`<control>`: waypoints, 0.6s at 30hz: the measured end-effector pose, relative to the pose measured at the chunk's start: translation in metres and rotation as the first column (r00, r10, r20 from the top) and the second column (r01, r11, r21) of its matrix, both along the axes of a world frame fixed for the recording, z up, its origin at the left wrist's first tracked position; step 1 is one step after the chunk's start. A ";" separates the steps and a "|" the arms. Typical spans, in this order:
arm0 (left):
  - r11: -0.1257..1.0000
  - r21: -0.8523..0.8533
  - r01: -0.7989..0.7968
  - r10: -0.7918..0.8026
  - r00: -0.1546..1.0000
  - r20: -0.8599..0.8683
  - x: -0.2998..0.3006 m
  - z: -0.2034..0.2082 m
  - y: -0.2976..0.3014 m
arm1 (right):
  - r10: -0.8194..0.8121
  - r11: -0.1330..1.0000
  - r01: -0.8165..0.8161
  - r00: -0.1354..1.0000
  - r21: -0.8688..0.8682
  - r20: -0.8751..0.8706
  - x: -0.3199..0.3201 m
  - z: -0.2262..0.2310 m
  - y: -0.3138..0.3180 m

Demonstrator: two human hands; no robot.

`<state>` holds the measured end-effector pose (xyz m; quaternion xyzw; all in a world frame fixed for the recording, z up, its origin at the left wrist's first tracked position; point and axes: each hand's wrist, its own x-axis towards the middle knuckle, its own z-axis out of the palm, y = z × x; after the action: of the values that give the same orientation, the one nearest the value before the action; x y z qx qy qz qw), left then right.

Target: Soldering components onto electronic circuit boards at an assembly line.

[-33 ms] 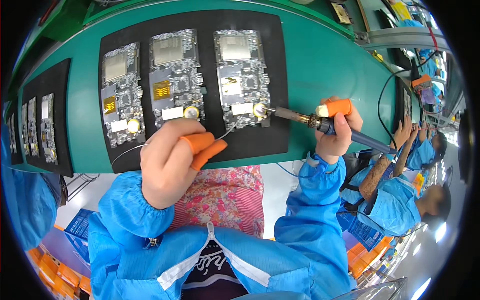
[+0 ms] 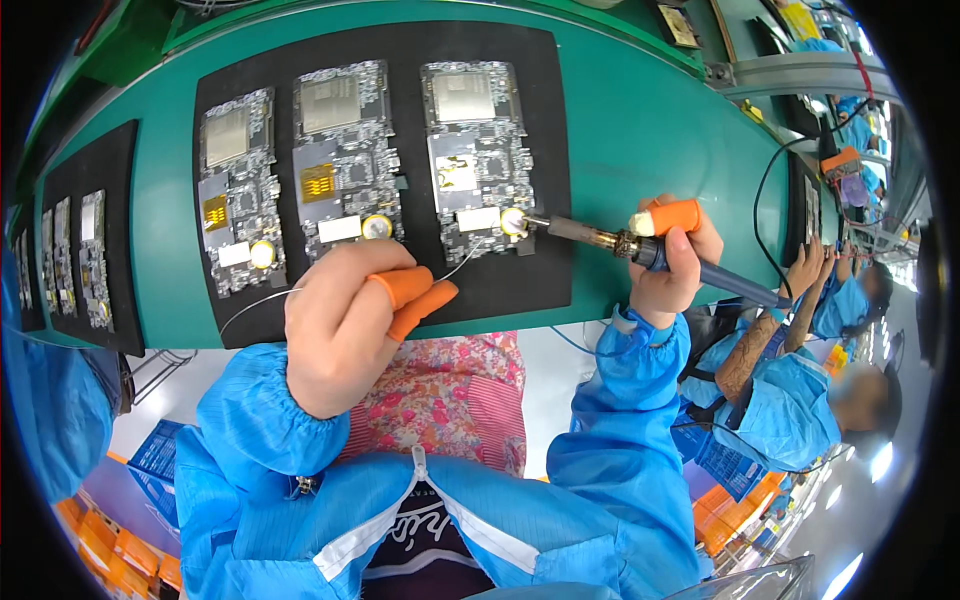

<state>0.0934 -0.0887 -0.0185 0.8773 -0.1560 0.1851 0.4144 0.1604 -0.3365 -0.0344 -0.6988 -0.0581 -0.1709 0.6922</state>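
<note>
My right hand (image 2: 668,258) grips a soldering iron (image 2: 725,280) by its dark blue handle, with an orange finger cot on one finger. The iron's tip rests at or very near the round silver part with a yellow rim (image 2: 512,221) on the rightmost circuit board (image 2: 487,165). Pinched in my left hand (image 2: 345,320), which wears two orange finger cots, is a thin solder wire (image 2: 463,262). Its free end points up to the board's lower edge, left of the iron tip; whether it touches is too small to tell. The wire's other end trails left.
Two more circuit boards (image 2: 345,150) lie beside it on the black mat (image 2: 410,50), on a green table (image 2: 650,130). Another black mat with boards (image 2: 92,240) is at left. The iron's black cable (image 2: 765,210) loops at right. Co-workers (image 2: 770,380) sit further right.
The solder wire's end reaches slightly further up and right, nearer the round part. The boards sit a little further left in the picture. Both hands keep their holds.
</note>
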 end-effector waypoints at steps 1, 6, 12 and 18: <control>1.000 0.005 0.002 -0.002 1.000 -0.002 0.000 -0.003 -0.004 | -0.002 1.000 0.002 1.000 -0.004 0.004 0.001 0.000 -0.006; 0.998 0.039 0.040 -0.041 0.999 0.014 0.004 -0.004 -0.013 | 0.192 0.950 -0.167 0.979 -0.264 0.073 0.001 0.001 -0.017; 0.994 0.053 0.093 -0.094 0.996 0.010 0.006 -0.010 -0.020 | 0.258 0.928 -0.222 0.962 -0.300 0.086 0.003 0.002 -0.021; 0.995 0.064 0.074 -0.072 0.997 -0.024 0.006 -0.011 -0.022 | 0.303 0.884 -0.246 0.949 -0.398 0.087 0.004 0.006 -0.017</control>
<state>0.0999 -0.1103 -0.0295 0.8859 -0.1895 0.1553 0.3939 0.1649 -0.3535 -0.0283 -0.7903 -0.2395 -0.1070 0.5538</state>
